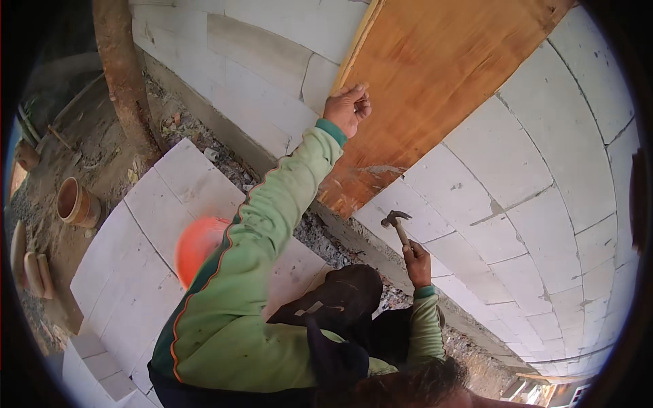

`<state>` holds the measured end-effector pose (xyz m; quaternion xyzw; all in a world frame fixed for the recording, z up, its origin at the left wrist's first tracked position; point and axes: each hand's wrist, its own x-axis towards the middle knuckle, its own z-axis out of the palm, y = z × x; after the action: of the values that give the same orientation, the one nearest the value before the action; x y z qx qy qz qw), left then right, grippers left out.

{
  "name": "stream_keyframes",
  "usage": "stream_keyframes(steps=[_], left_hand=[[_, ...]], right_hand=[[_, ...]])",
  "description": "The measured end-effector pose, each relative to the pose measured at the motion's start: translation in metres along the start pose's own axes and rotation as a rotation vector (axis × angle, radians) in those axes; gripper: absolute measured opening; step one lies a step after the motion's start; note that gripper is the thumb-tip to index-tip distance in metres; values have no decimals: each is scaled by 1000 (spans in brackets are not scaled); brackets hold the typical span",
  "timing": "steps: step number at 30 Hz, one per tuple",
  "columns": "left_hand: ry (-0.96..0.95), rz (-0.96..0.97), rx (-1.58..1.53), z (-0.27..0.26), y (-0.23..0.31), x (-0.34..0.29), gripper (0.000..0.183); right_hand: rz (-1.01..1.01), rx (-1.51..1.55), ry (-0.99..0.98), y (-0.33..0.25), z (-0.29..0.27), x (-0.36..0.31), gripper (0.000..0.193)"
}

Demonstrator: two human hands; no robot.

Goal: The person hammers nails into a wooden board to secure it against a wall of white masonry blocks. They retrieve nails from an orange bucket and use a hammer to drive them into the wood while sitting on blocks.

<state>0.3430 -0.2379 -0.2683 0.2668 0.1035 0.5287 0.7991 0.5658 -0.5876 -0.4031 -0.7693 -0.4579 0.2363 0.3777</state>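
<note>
My right hand is closed around the wooden handle of a claw hammer, its metal head pointing up in front of the white block wall. Stretched far forward, my left hand has its fingers curled together near the left edge of a brown wooden panel. Anything pinched in those fingers is too small to make out. The panel stands tilted in view against the block wall, with a pale strip along its left edge. The hammer head is apart from the panel.
Beside my left arm, a blurred orange-red rounded thing is over the stacked white blocks. A brown bucket and a tree trunk stand on the dirt to the left. Rubble lies along the wall's foot.
</note>
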Motion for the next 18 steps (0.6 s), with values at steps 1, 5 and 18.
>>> stream_keyframes(steps=[1, 5, 18], left_hand=[[-21, 10, -76, 17, 7, 17, 14], [-133, 44, -175, 57, 30, 57, 13], [-124, 30, -361, 119, 64, 92, 8]], right_hand=[[-56, 92, 44, -2, 10, -5, 36], [-162, 256, 94, -8, 43, -24, 36], [-470, 338, 390, -120, 43, 9, 33]])
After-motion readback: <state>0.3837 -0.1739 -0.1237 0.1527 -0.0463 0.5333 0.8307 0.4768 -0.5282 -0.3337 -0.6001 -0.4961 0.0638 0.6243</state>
